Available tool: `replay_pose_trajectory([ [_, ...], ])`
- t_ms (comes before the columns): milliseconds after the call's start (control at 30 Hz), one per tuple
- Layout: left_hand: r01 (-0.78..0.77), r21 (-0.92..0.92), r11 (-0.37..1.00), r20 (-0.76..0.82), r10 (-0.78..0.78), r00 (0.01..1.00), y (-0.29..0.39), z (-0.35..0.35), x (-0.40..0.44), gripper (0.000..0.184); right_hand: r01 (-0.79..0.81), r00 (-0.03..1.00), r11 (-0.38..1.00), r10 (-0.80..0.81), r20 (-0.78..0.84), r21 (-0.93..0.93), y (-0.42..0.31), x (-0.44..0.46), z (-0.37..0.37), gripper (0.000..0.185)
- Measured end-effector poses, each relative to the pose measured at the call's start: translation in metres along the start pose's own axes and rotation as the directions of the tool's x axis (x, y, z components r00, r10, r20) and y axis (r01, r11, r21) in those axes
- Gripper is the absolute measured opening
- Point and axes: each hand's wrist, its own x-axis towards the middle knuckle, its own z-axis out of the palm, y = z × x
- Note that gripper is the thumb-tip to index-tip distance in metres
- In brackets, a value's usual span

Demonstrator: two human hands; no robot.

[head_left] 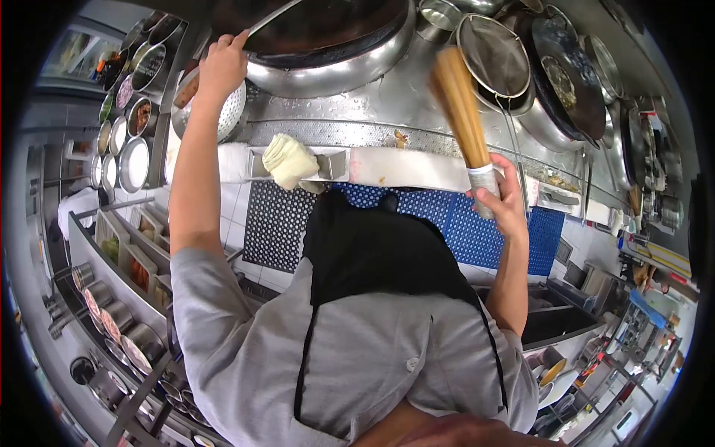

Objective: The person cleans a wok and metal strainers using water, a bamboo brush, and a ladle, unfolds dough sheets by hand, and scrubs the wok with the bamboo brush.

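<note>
My left hand (223, 65) is closed around a long metal handle (274, 16) that slants up over the large dark wok (320, 56); the tool's far end is out of view. Below that hand sits a perforated metal skimmer (232, 112). My right hand (506, 200) grips a bamboo wok brush (463, 112) by its wrapped handle. Its bristles point up and are slightly blurred, left of a round mesh strainer (494, 56). A folded pale cloth (289, 160) lies on the counter's front ledge between my hands.
Another dark wok (566, 67) stands at the right of the steel stove (335, 112). Metal containers (134, 165) of ingredients line the far left. Behind me are a rack with food bins (119, 246) and several pots. Blue matting (477, 223) covers part of the floor.
</note>
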Motion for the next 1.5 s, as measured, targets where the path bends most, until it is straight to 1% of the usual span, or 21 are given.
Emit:
replay_pose_trajectory([
  [67,0.015,0.009,1.000,-0.022,-0.014,1.000,0.009,0.001,-0.003,0.052,0.046,0.994,0.969,-0.020,0.107,-0.244,0.000,0.018,-0.009,0.071],
  [100,0.009,0.027,1.000,-0.049,-0.007,0.999,0.015,-0.001,-0.003,0.053,0.017,0.991,0.920,0.037,0.131,-0.392,-0.012,0.026,-0.003,0.063],
  [200,-0.070,-0.001,0.998,-0.055,0.070,0.996,0.021,-0.005,-0.006,0.048,0.312,0.945,0.622,-0.126,0.301,-0.718,-0.018,0.068,0.017,0.057],
  [267,-0.167,-0.018,0.986,-0.051,0.166,0.985,0.018,-0.002,-0.007,0.044,0.394,0.908,0.453,-0.055,0.416,-0.799,-0.033,0.106,0.041,0.055],
  [300,-0.238,-0.008,0.971,-0.119,0.235,0.965,0.027,-0.010,-0.011,0.034,0.399,0.899,0.427,-0.009,0.438,-0.811,-0.036,0.124,0.058,0.055],
  [400,-0.381,-0.259,0.888,-0.161,0.349,0.923,0.037,-0.008,-0.012,0.029,0.470,0.838,0.315,0.133,0.529,-0.824,-0.037,0.159,0.090,0.054],
  [433,-0.375,-0.347,0.860,-0.230,0.310,0.923,0.047,-0.006,-0.012,0.031,0.505,0.809,0.275,0.182,0.559,-0.819,-0.038,0.163,0.092,0.054],
  [533,-0.215,-0.412,0.885,-0.132,0.176,0.976,0.061,-0.004,-0.016,0.028,0.522,0.801,0.183,0.231,0.552,-0.833,-0.057,0.149,0.065,0.054],
  [633,-0.255,-0.468,0.846,-0.185,0.189,0.964,0.064,0.006,-0.014,0.026,0.457,0.789,0.120,0.403,0.464,-0.881,-0.069,0.137,0.018,0.055],
  [700,-0.274,-0.479,0.834,-0.191,0.205,0.960,0.065,0.014,-0.013,0.025,0.432,0.825,0.066,0.375,0.423,-0.900,-0.080,0.123,-0.012,0.055],
  [767,-0.310,-0.459,0.833,-0.199,0.243,0.949,0.066,0.022,-0.011,0.023,0.395,0.850,-0.055,0.400,0.342,-0.917,-0.093,0.120,-0.033,0.054],
  [867,-0.291,-0.497,0.817,-0.172,0.236,0.956,0.071,0.030,-0.009,0.022,0.346,0.890,-0.172,0.371,0.265,-0.923,-0.117,0.113,-0.032,0.053],
  [900,-0.315,-0.464,0.828,-0.210,0.242,0.947,0.071,0.036,-0.007,0.023,0.327,0.904,-0.202,0.352,0.243,-0.923,-0.125,0.111,-0.030,0.052],
  [1000,-0.279,-0.518,0.808,-0.190,0.209,0.959,0.074,0.036,-0.005,0.023,0.353,0.925,-0.010,0.154,0.347,-0.936,-0.130,0.111,-0.008,0.051],
  [1067,-0.267,-0.549,0.792,-0.209,0.178,0.961,0.080,0.031,-0.004,0.025,0.393,0.917,0.093,0.040,0.398,-0.915,-0.106,0.125,0.009,0.050],
  [1133,-0.228,-0.563,0.794,-0.179,0.152,0.972,0.080,0.030,-0.004,0.025,0.372,0.918,0.211,0.060,0.392,-0.904,-0.068,0.142,0.011,0.051],
  [1167,-0.222,-0.542,0.810,-0.175,0.150,0.973,0.079,0.032,-0.004,0.025,0.358,0.907,0.133,0.185,0.378,-0.924,-0.054,0.148,0.007,0.051],
  [1267,-0.187,-0.511,0.839,-0.161,0.121,0.980,0.082,0.029,-0.005,0.023,0.278,0.897,0.142,0.315,0.309,-0.950,-0.070,0.116,-0.012,0.056],
  [1400,-0.248,-0.496,0.832,-0.230,0.150,0.962,0.083,0.031,-0.005,0.023,0.189,0.906,-0.099,0.402,0.134,-0.977,-0.096,0.085,-0.034,0.057],
  [1433,-0.222,-0.497,0.839,-0.188,0.145,0.971,0.082,0.031,-0.004,0.017,0.172,0.922,-0.148,0.374,0.106,-0.974,-0.104,0.077,-0.034,0.058],
  [1500,-0.248,-0.515,0.820,-0.366,0.051,0.929,0.094,0.028,-0.010,0.011,0.101,0.959,0.042,0.262,0.108,-0.994,-0.117,0.059,-0.042,0.057],
])
